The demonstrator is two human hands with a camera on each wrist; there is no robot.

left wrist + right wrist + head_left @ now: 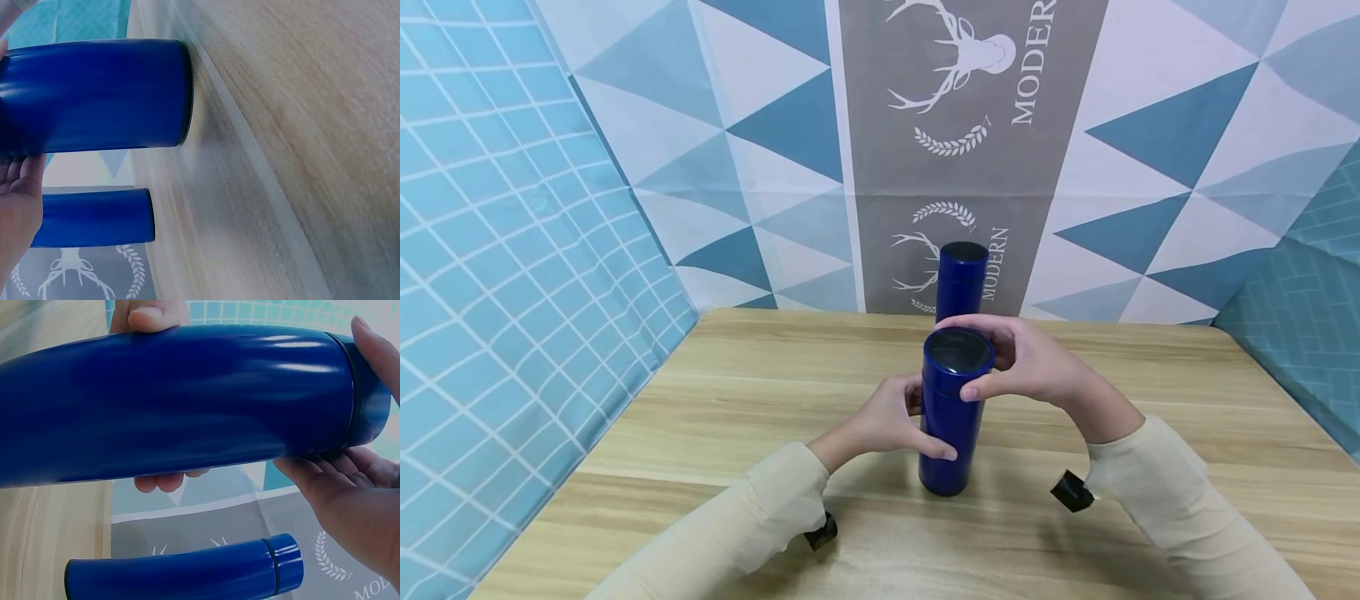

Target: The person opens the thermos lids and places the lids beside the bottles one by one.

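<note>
A dark blue thermos bottle point(942, 429) with a black-topped lid point(958, 350) stands roughly upright in front of me in the head view. My left hand point(886, 421) grips its lower body, thumb on the near side. Around the lid curl the thumb and fingers of my right hand point(1037, 362). In the right wrist view a dark seam separates the lid point(373, 406) from the body point(187, 403). Whether the base touches the table cannot be told. Behind it, a second blue thermos bottle point(961, 283) stands upright, untouched; its lower part is hidden in the head view.
Both bottles are over a wood-grain table point(760, 358). A patterned cloth wall point(797, 167) with deer prints rises at the table's back edge. Blue tiled-pattern sheets point(497, 208) hang at the sides. Small black devices point(1072, 492) hang below both cuffs.
</note>
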